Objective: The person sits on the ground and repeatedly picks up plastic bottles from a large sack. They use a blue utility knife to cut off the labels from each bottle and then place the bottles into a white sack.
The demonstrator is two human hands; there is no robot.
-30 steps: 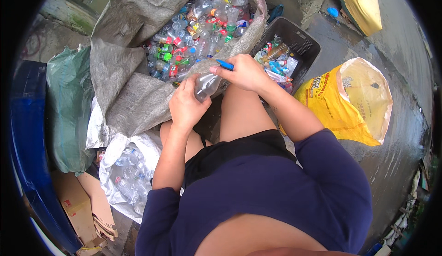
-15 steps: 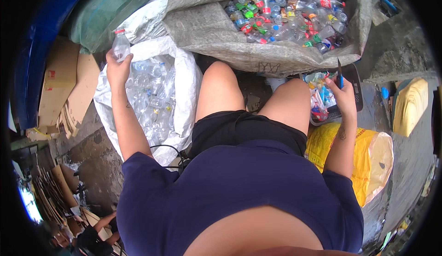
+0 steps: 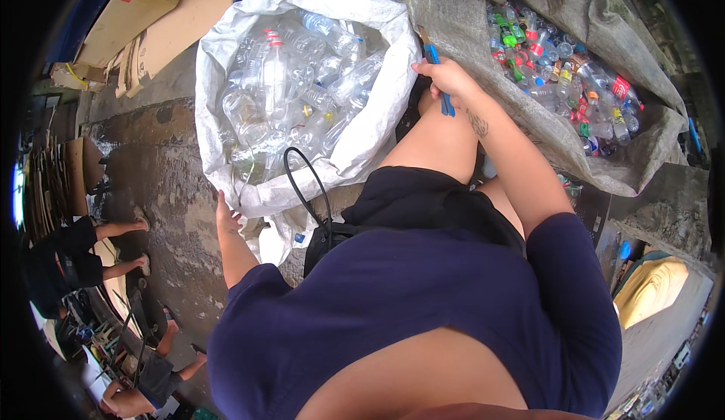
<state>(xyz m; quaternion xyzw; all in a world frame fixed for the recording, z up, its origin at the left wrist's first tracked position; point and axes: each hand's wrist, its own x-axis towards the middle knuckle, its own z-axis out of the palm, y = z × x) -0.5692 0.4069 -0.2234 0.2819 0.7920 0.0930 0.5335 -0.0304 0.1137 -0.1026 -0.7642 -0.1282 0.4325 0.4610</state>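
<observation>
My left hand (image 3: 229,218) is at the near left rim of a white sack (image 3: 215,80), its fingers closed on the sack's edge and partly hidden by it. In my right hand (image 3: 449,80) is a blue-handled knife (image 3: 431,52), its tip pointing away from me. The fingertips of that hand come up to the sack's right rim. Clear plastic bottles fill the open sack. Among them, a clear bottle with a red cap (image 3: 275,80) lies on top.
A large grey sack (image 3: 483,80) of mixed, coloured-cap bottles lies at the right. Flattened cardboard (image 3: 177,31) leans at the far left. A black cable loop (image 3: 291,156) rises beside my hip. Two people's legs (image 3: 117,229) show at the left. A yellow bundle (image 3: 653,288) sits at the right.
My left hand has let go of the red-capped bottle and come back to the sack's near rim. My right hand has moved left to the sack, still holding the knife. The view has turned left.
</observation>
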